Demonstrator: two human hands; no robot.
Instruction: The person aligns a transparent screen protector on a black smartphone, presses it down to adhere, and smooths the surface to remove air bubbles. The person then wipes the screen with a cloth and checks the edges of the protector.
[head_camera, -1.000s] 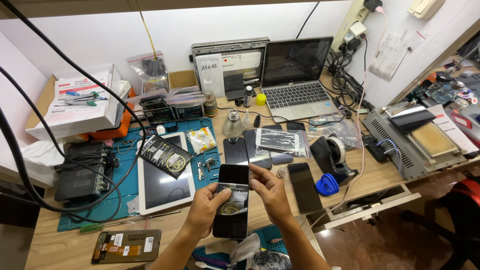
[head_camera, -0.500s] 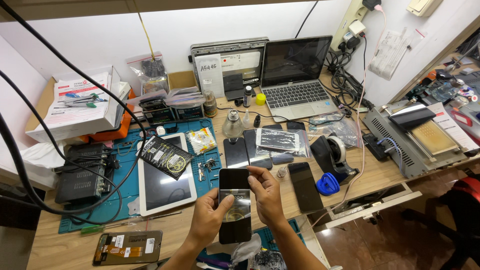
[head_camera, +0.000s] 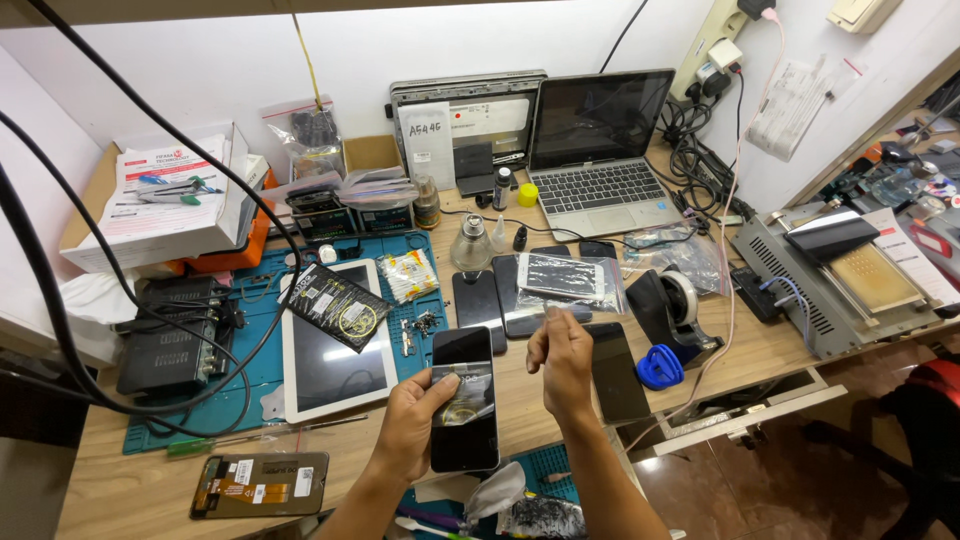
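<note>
My left hand (head_camera: 412, 425) grips a black smartphone (head_camera: 466, 432) by its left edge, just above the desk's front edge. The thumb presses a crinkled clear film (head_camera: 466, 396) lying across the screen's middle. My right hand (head_camera: 563, 362) hovers right of the phone, off it, fingertips pinched together and pointing up. Whether anything sits between them is too small to tell. Another dark phone (head_camera: 615, 372) lies flat right of that hand.
A white tablet (head_camera: 335, 352) lies on a blue mat (head_camera: 250, 385) to the left. Several phones (head_camera: 500, 300) lie in a row behind, then a laptop (head_camera: 600, 150). A tape dispenser (head_camera: 672, 305) and grey machine (head_camera: 840, 280) stand right. A screen part (head_camera: 260, 485) lies front left.
My right hand has lifted off the phone's screen and moved up and to the right. My left hand still holds the phone, now with the thumb on the film.
</note>
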